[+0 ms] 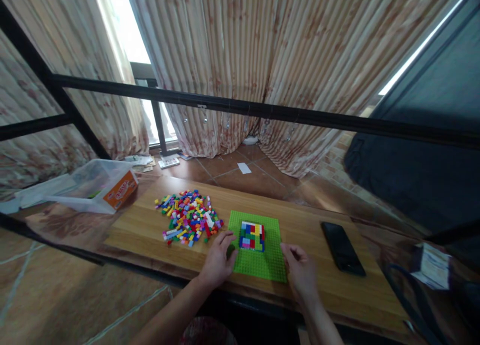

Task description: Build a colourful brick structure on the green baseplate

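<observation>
A green studded baseplate (pixel 258 267) lies on the wooden board in front of me. On it sits a flat rectangular block of toy bricks (pixel 252 236) in white, red, blue, yellow and green. My left hand (pixel 219 261) is at the baseplate's left edge, its thumb apart from the curved fingers and nothing visible in it. At the right edge of the plate is my right hand (pixel 300 269), fingers curled and fingertips together. Whether a small piece is between them cannot be made out. A heap of loose toy bricks (pixel 191 216) in many colours lies left of the plate.
A black phone (pixel 342 248) lies on the right part of the wooden board (pixel 150 240). Beyond the board's left end stands a clear plastic tub (pixel 95 182) with an orange label. A black metal rail (pixel 240 106) crosses in front of the curtains (pixel 225 45).
</observation>
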Available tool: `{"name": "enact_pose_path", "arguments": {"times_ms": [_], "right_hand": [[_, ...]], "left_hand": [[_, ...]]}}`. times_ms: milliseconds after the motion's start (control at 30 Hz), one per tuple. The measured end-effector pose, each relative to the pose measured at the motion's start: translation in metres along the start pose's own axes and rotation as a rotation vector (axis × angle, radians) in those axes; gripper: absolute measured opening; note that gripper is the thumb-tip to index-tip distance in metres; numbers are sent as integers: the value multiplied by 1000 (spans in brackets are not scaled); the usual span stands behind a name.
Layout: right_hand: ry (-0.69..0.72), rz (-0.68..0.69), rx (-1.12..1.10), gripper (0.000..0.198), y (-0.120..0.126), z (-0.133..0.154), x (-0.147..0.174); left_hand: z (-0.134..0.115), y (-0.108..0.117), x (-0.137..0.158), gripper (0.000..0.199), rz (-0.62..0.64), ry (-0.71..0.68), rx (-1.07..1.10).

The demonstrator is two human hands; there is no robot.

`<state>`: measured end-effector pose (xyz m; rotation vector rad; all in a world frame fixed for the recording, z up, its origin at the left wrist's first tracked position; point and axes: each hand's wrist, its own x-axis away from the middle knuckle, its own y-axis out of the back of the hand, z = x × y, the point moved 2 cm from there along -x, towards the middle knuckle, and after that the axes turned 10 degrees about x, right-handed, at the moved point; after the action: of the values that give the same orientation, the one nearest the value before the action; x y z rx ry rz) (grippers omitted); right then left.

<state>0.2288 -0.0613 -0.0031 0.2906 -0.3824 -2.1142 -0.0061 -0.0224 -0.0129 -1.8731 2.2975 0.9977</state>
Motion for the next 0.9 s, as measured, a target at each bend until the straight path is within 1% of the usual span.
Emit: {"name": "enact_pose_path", "arguments": {"times_ms": [100,167,233,333,433,500,567,667,767,833,900], "right_hand": [[-36,48,13,40,-4,5,12],[0,79,43,38,-13,12,23],[61,163,81,35,-28,21,36],[187,335,140,28,-55,38,52],[333,447,212,22,-81,59,55],[402,460,291,19,-94,72,48],[436,458,407,18,-108,84,38],[462,502,642,18,-131,97,27],[471,562,866,19,-157,106,26],[467,562,916,21,-172,108,29],[459,547,932,24,-183,109,32]], "left_hand": [[-2,-3,1,31,25,-12,-60],[-4,-7,0,29,57,-21,-106],[-7,-9,0,27,90,-29,-152],[-8,-10,0,26,130,-39,-182],[-7,-10,0,28,196,-94,-168],[-4,-13,1,28,222,-107,-180],[1,-19,3,33,219,-95,-238],[11,-33,11,42,219,-109,-388],[24,-44,24,43,263,-120,-482],[32,-48,31,47,258,-128,-488],[38,-49,35,51,227,-128,-478]]}}
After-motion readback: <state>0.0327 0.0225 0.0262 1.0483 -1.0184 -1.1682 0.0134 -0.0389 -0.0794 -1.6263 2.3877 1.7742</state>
